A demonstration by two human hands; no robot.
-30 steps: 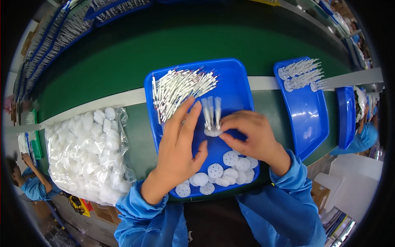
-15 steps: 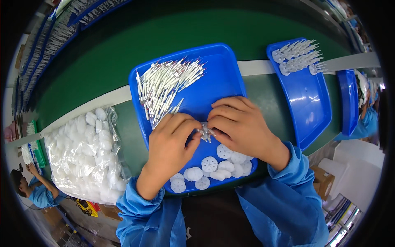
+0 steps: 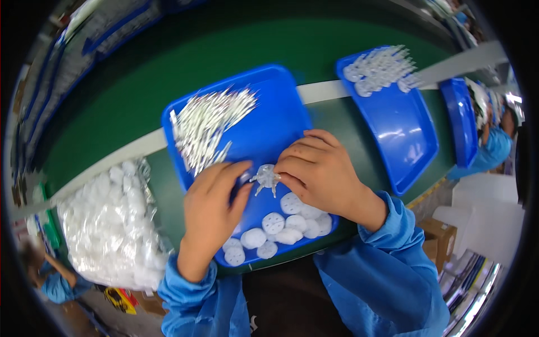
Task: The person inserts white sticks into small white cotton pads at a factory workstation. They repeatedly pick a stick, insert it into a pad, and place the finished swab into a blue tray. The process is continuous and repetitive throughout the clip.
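My right hand (image 3: pixel 323 174) pinches a translucent plastic disc with several thin prongs (image 3: pixel 265 177) over the large blue tray (image 3: pixel 281 132). Just left of that piece is my left hand (image 3: pixel 213 199), with thumb and forefinger apart. A small pale blur shows between them, too smeared to name. Many thin white sticks with dark wire-like ends (image 3: pixel 210 123) lie heaped in the tray's far left part. Round white perforated discs (image 3: pixel 273 223) are scattered along its near edge, below my hands.
A clear bag of white plastic pieces (image 3: pixel 109 224) lies to the left. At the right, a second blue tray (image 3: pixel 396 137) bears rows of pronged clear assemblies (image 3: pixel 382 70); another narrow blue tray (image 3: pixel 460 123) stands beyond it. Other people sit at both sides.
My left hand has come away from the pronged disc, and its fingers have spread. The right hand still holds the disc. The whole view has shifted slightly.
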